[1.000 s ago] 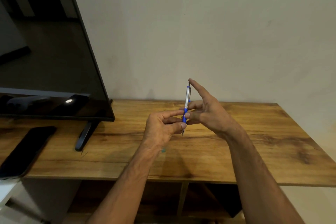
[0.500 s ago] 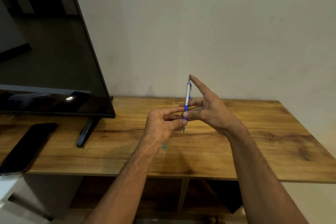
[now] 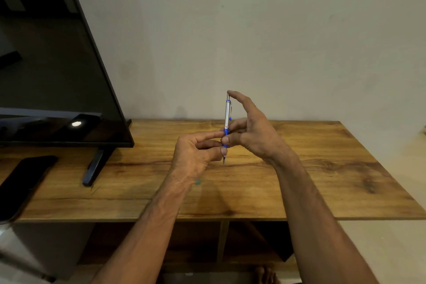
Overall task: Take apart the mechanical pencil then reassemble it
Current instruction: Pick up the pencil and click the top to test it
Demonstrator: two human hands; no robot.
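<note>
The mechanical pencil [image 3: 227, 113] stands upright in the air above the wooden table [image 3: 299, 168], silver barrel on top, blue grip below, metal tip pointing down. My left hand [image 3: 196, 154] pinches the blue grip and tip end between thumb and fingers. My right hand [image 3: 251, 129] holds the pencil from the right: its thumb and a lower finger pinch the grip, and its index finger reaches up with the fingertip on the pencil's top end. A small teal piece [image 3: 197, 182] lies on the table, partly hidden by my left wrist.
A black TV [image 3: 57, 76] stands at the left on a dark foot [image 3: 94, 168]. A black phone [image 3: 20, 184] lies at the table's left edge. A pale wall rises right behind the table. Open shelves show under the tabletop.
Both hands and the pencil have risen slightly in view and stayed in nearly the same grip; the right index fingertip sits on the pencil's top throughout.
</note>
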